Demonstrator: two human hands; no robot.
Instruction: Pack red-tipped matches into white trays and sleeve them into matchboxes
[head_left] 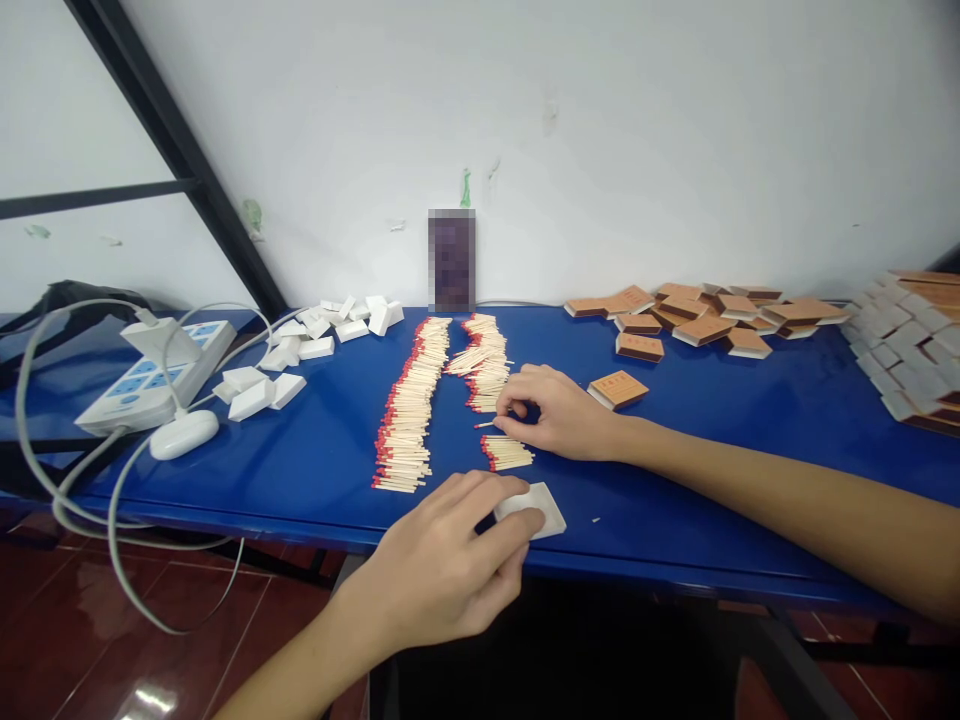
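Observation:
A white matchbox tray (551,510) lies at the table's front edge, with the fingers of my left hand (465,555) gripping it. Just behind it, my right hand (551,410) pinches a single red-tipped match (485,425) between thumb and finger. This match lies between a small group of matches (508,452) and a longer row of matches (487,365). Another long row of red-tipped matches (411,410) runs from front to back on the left. To the right of my right hand sits one brown matchbox cover (619,389).
White trays (316,347) are heaped at the back left, near a power strip (161,375) with cables. Brown covers (701,328) lie at the back right, beside stacked matchboxes (911,345). A blurred dark object (451,260) leans on the wall. The blue table (322,490) ends in front.

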